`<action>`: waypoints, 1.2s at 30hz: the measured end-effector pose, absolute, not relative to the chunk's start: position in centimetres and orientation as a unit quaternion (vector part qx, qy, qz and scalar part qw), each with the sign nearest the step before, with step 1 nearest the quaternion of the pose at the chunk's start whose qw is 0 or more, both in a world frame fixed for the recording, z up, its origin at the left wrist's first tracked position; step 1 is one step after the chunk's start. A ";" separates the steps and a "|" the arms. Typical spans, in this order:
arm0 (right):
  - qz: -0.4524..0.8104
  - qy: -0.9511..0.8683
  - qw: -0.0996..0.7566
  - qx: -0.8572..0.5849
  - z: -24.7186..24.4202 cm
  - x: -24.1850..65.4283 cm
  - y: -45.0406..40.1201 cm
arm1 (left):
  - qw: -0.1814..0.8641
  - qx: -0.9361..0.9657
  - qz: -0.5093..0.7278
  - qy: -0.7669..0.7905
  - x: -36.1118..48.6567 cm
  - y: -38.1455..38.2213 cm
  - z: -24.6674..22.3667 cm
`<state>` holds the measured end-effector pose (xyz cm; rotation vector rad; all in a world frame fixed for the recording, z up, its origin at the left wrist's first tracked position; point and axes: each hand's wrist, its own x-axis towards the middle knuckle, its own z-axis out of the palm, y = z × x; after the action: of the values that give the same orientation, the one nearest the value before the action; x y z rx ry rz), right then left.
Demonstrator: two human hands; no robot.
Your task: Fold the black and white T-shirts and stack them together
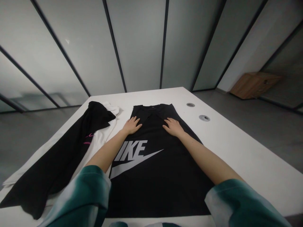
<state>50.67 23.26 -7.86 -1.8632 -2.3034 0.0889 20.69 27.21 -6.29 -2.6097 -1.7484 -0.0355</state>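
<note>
A black T-shirt (161, 176) with a large grey NIKE print lies flat on the white table, its collar end away from me. Its sleeves look folded in over the upper part. My left hand (132, 125) rests palm down on its upper left side, fingers spread. On the upper right side my right hand (174, 126) lies flat too, fingers apart. Neither hand grips the cloth. My left forearm hides part of the print and the left edge.
To the left, a black garment (68, 151) with a small pink print lies over white clothing (100, 138). The white table (236, 157) has two round grey inserts on its right side. Frosted glass panels stand behind; a wooden cabinet (253, 85) is at the far right.
</note>
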 end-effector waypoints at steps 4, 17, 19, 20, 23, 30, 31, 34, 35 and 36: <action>0.023 -0.772 0.126 -0.622 -8.4 50.1 23.5 | 0.067 -0.817 -0.066 -0.569 21.9 24.5 -5.4; 0.117 -0.753 0.236 -0.602 -3.4 53.8 23.8 | 0.002 -0.788 -0.019 -0.616 21.1 23.6 -7.1; 0.090 -0.785 0.155 -0.593 -3.6 53.6 21.8 | -0.006 -0.788 -0.024 -0.615 20.8 24.7 -7.1; 0.081 -0.788 0.110 -0.601 -3.9 53.2 20.9 | -0.010 -0.788 -0.027 -0.615 20.8 25.2 -7.1; 0.077 -0.758 -0.002 -0.647 -5.4 51.4 19.3 | 0.017 -0.789 -0.066 -0.610 20.9 25.7 -6.6; 0.047 -0.768 -0.008 -0.639 -7.2 51.1 22.2 | 0.020 -0.768 -0.069 -0.636 19.9 22.3 -5.2; 0.035 -0.773 0.000 -0.634 -7.1 51.2 22.8 | 0.009 -0.768 -0.056 -0.638 19.6 21.9 -5.2; -0.022 -0.775 0.034 -0.630 -6.5 51.1 23.6 | -0.005 -0.782 -0.040 -0.621 18.9 21.7 -5.8; -0.042 -0.772 0.044 -0.633 -6.1 50.9 23.6 | -0.003 -0.787 -0.044 -0.615 18.7 22.0 -6.0; -0.058 -0.768 0.052 -0.636 -5.8 50.6 23.4 | 0.000 -0.790 -0.049 -0.611 18.7 22.4 -6.3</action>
<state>50.61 23.39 -5.80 -1.9346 -2.3361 -0.1775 18.69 22.42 -6.27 -2.4812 -1.9207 -0.1540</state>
